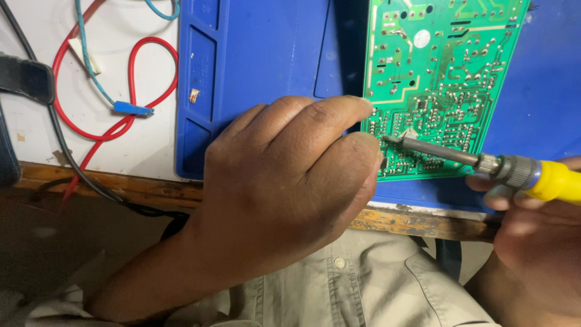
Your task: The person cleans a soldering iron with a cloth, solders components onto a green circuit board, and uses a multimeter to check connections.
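A green circuit board (pixel 445 79) lies solder side up on a blue work mat (pixel 266 54). My left hand (pixel 290 181) rests on the mat with its fingertips pressed on the board's lower left edge. My right hand (pixel 538 236) grips a soldering iron (pixel 478 160) with a yellow handle and grey collar. The iron's metal tip touches the board near its lower left corner, right beside my left fingertips. Whether my left fingers pinch anything small is hidden.
Red wire (pixel 130 115), a blue wire with a blue connector (pixel 132 109) and a black cable (pixel 72 163) lie on the white tabletop at left. A small copper part (pixel 194 95) sits in a mat compartment. The worn wooden table edge (pixel 417 221) runs below the mat.
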